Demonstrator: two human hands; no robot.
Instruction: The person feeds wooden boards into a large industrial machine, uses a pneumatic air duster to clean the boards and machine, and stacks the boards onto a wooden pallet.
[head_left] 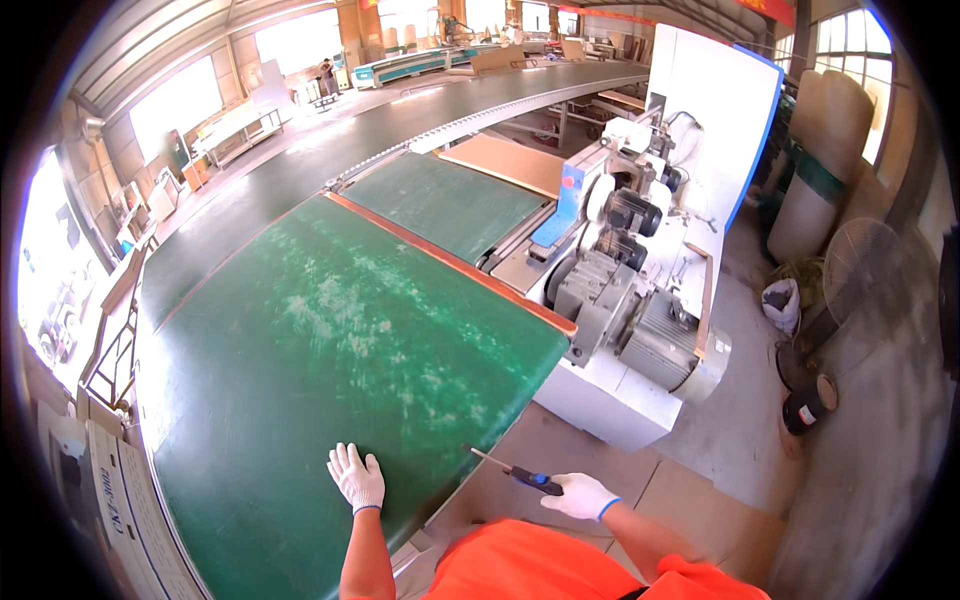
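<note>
A wide green conveyor belt [250, 400], scuffed with pale marks, spreads out in front of me. My left hand [357, 480], in a white knit glove, rests on its near part with the fingers stretched and nothing in them. To the right, beyond the belt's near edge, my right hand [584, 497], gloved the same way, is closed around the handle of a screwdriver [530, 479]. That handle is black and blue. Its thin metal shaft points left, and the tip appears over the belt's edge; whether it touches cannot be told.
An orange-brown strip [450, 262] crosses the belt's far side. On the right stands a machine with a grey motor [660, 335] and loose wrenches on its white base. Past it are a fan [862, 270] and a black bucket [808, 405]. A control panel [125, 510] sits at lower left.
</note>
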